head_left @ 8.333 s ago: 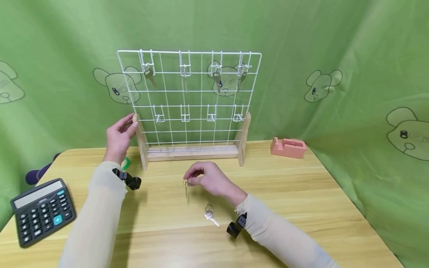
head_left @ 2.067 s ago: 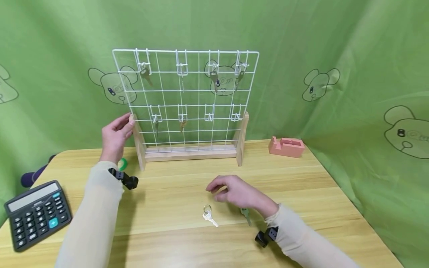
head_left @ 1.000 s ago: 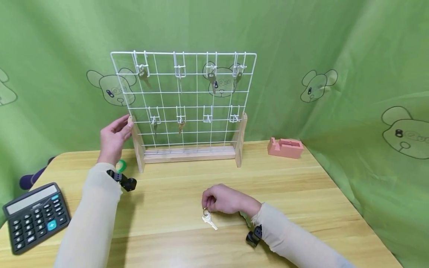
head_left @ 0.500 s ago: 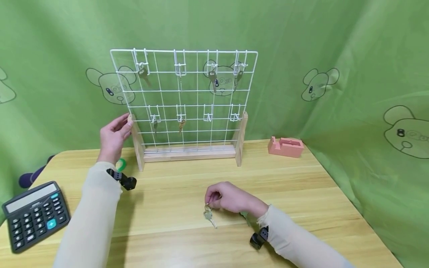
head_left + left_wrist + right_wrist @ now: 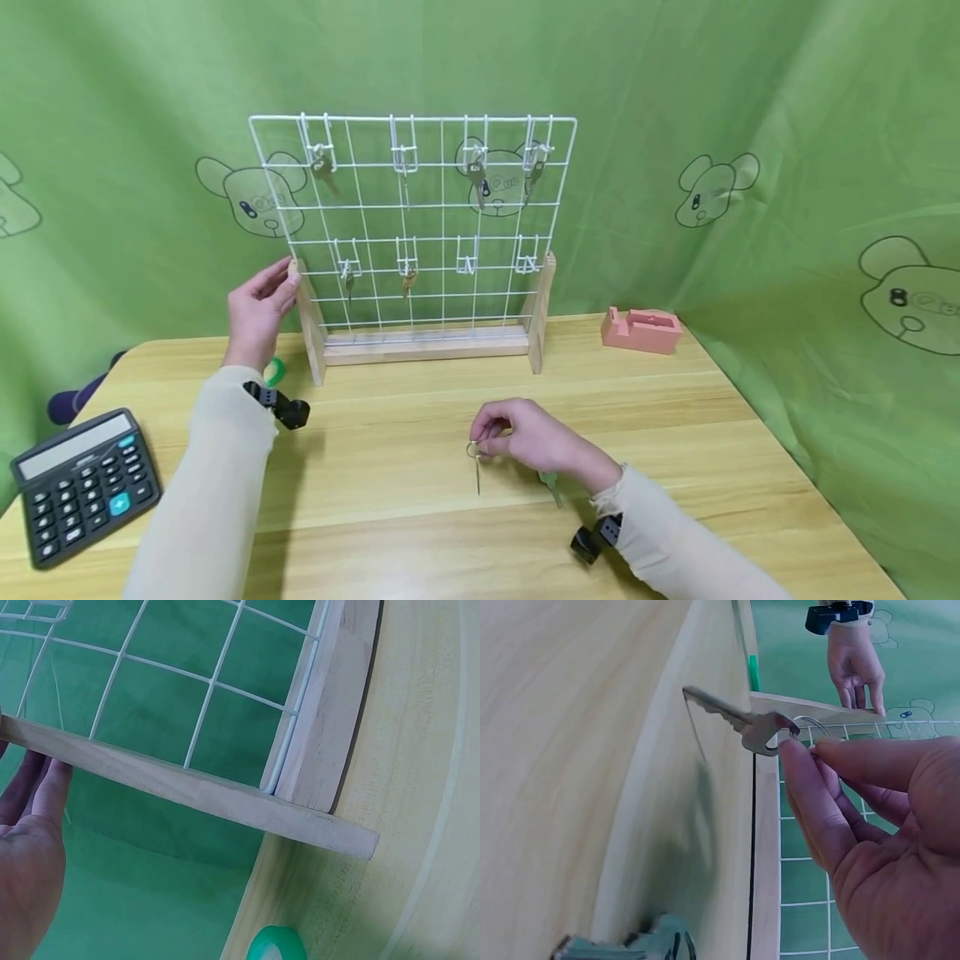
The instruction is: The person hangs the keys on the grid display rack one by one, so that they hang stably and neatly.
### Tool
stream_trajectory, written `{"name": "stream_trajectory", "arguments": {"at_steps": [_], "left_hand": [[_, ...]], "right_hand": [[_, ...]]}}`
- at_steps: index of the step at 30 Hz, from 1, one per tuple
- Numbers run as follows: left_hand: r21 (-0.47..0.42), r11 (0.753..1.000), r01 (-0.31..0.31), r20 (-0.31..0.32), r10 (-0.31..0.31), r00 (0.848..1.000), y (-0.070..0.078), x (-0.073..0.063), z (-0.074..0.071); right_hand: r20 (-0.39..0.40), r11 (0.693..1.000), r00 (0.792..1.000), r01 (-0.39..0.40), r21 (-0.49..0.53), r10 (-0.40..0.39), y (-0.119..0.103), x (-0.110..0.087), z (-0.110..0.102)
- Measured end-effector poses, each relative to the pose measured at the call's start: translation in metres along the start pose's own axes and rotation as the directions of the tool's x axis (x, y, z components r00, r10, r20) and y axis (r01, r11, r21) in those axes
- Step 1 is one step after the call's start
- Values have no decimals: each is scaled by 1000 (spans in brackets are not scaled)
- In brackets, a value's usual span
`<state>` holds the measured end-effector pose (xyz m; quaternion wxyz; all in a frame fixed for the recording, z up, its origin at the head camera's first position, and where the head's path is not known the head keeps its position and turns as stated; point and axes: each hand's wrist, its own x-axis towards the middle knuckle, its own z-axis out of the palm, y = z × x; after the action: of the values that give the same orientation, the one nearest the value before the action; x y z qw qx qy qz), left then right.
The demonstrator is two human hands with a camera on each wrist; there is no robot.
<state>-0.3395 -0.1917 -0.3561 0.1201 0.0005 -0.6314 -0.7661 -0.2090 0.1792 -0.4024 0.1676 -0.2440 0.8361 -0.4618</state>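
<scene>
My right hand [image 5: 528, 433] pinches the metal ring of a key [image 5: 478, 475] between thumb and fingertips, just over the table. In the right wrist view the silver key [image 5: 761, 733] dangles from its ring. My left hand [image 5: 258, 310] grips the top of the wooden left post [image 5: 310, 333] of a white wire grid rack [image 5: 442, 204]. Keys hang on all the upper-row hooks; below, the two left hooks bear a dark key [image 5: 349, 283] and a brassy key [image 5: 408, 282]. Another key with a greenish head [image 5: 551, 486] lies partly hidden beneath my right wrist.
A black calculator [image 5: 86, 483] lies at the table's left edge. A green tape roll [image 5: 276, 372] is beside the left post. The pink tape dispenser [image 5: 641, 331] stands at the back right. Green fabric [image 5: 637, 125] surrounds the table.
The right hand has moved to the silver key on the table, taken it by its ring and lifted it. Earlier a brassy key came onto the lower second hook. The left hand holds still.
</scene>
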Motion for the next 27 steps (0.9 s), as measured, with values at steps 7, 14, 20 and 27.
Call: {"name": "stream_trajectory", "arguments": {"at_steps": [7, 14, 20, 27], "left_hand": [[-5, 1000, -7, 1, 7, 1000, -2, 0, 0], [2, 1000, 2, 6, -2, 1000, -2, 0, -1], [-14, 1000, 13, 7, -13, 1000, -3, -1, -2], [6, 1000, 0, 18, 0, 1000, -2, -1, 0]], "right_hand": [[-47, 1000, 999, 17, -21, -18, -3, -3, -6], [-87, 999, 995, 37, -32, -40, -6, -4, -10], [-106, 998, 993, 43, -34, -46, -8, -4, -12], [-156, 997, 985, 66, -43, -72, -14, 0, -20]]}}
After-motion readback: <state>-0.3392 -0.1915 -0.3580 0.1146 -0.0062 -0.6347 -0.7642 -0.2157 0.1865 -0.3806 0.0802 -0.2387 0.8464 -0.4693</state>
